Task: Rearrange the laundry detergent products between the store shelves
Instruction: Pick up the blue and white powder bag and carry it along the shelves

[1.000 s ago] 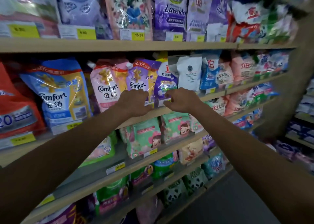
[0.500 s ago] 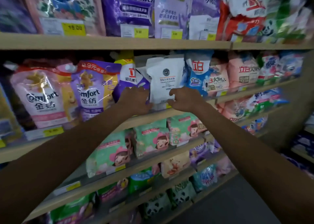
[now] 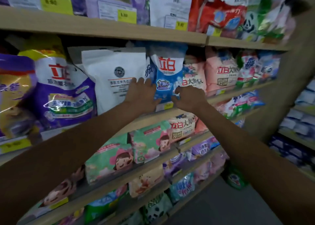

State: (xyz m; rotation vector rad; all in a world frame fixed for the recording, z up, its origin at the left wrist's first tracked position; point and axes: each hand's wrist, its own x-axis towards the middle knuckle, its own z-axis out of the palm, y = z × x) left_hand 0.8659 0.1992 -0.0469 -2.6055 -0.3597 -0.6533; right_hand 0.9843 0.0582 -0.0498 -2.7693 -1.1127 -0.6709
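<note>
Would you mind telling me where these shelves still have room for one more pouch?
Little room. The shelf by the hands is packed: white bag, blue pouch and pink bags touch. The likeliest bare patch is the board left of the green packs, though it is dim. The floor is bare.

Dim aisle; tiered wooden shelving (image 3: 102,31) runs rightward above a dark grey floor (image 3: 221,207).

White pouch (image 3: 115,78), blue-and-white pouch with red lettering (image 3: 167,74), pink packs (image 3: 219,71), seemingly purple-and-yellow bag (image 3: 63,90), yellow price tags (image 3: 127,14).
</note>
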